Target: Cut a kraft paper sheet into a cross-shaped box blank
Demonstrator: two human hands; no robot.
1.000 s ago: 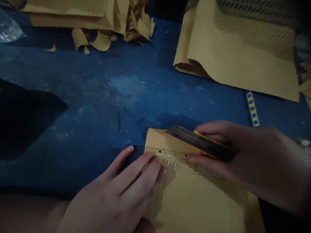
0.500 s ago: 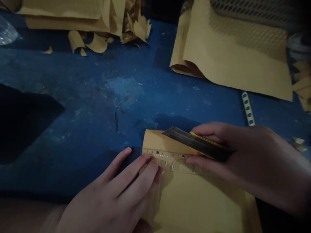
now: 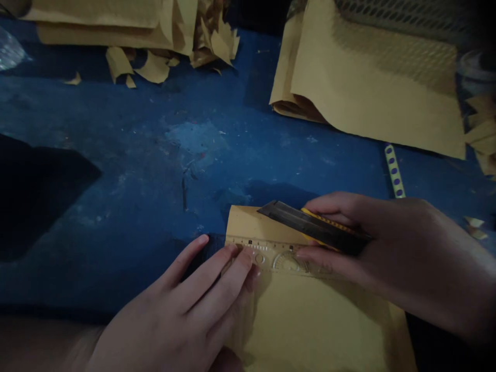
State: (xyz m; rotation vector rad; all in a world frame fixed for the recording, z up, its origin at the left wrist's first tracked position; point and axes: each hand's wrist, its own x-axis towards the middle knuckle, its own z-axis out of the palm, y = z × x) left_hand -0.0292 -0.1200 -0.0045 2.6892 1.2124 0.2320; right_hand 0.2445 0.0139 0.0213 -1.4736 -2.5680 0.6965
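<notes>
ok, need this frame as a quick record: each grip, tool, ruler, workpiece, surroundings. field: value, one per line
left grip: fingers spread, on the ruler's left end
right grip: closed around the cutter
cutter: yellow and dark, tip pointing left, over the sheet's far edge; blade contact unclear
ruler: clear, protractor marking, lying across the sheet
sheet: yellowish-brown, a strip visible beyond the ruler
surface: blue, marked
surroundings: brown paper stack far right, paper scraps far left, holed strip beyond the right grip

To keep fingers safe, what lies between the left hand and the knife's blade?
The head view shows the transparent ruler, then a strip of brown paper.
</notes>
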